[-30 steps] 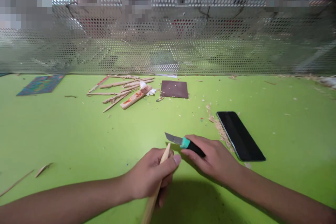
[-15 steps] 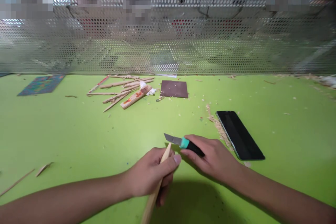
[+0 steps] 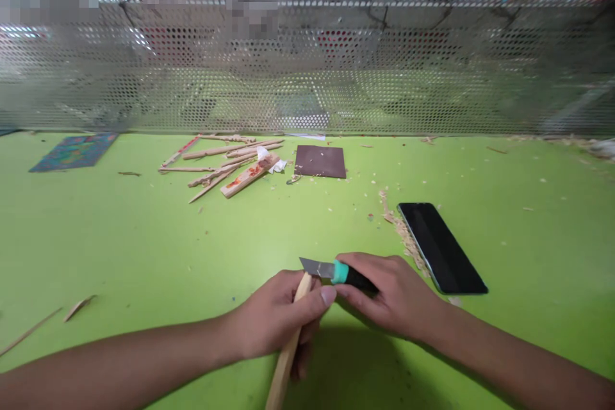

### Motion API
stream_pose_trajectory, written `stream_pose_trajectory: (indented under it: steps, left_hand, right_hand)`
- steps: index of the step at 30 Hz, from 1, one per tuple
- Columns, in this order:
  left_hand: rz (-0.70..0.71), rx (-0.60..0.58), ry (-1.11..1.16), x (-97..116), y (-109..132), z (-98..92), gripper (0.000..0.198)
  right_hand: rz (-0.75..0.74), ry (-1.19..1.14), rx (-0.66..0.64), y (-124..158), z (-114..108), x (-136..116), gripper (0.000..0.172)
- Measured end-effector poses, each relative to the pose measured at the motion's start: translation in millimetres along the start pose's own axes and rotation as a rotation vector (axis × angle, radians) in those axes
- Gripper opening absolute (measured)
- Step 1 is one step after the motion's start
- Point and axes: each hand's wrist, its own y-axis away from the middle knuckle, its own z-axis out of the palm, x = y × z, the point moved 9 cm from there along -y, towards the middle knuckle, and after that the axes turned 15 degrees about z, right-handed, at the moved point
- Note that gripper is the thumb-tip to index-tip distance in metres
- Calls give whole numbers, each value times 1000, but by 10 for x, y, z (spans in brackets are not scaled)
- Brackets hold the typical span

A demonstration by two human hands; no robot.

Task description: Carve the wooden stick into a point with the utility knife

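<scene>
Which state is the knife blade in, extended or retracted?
Extended: grey blade projects from the knife in the right hand, meeting the stick held by the left hand.

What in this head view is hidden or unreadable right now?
- Wooden stick: middle wrapped by the left hand; lower end cut off by the bottom edge.
- Knife handle: rear covered by the right hand.
- Scene behind the perforated screen: blurred, unreadable.
</scene>
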Motion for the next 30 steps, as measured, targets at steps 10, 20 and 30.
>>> stream_pose_trajectory:
  steps: [10, 20, 30]
  left_hand:
    - [34, -35, -189, 102, -21, -26, 54]
    - [-40, -8, 69, 59, -10, 51, 57]
    - [-30, -43, 88, -54, 32, 52, 62]
  right_hand:
    - [-83, 28, -37, 42, 79, -41, 66]
    - [-90, 36, 45, 64, 51, -80, 60]
    - [-10, 2, 127, 3, -90, -27, 51]
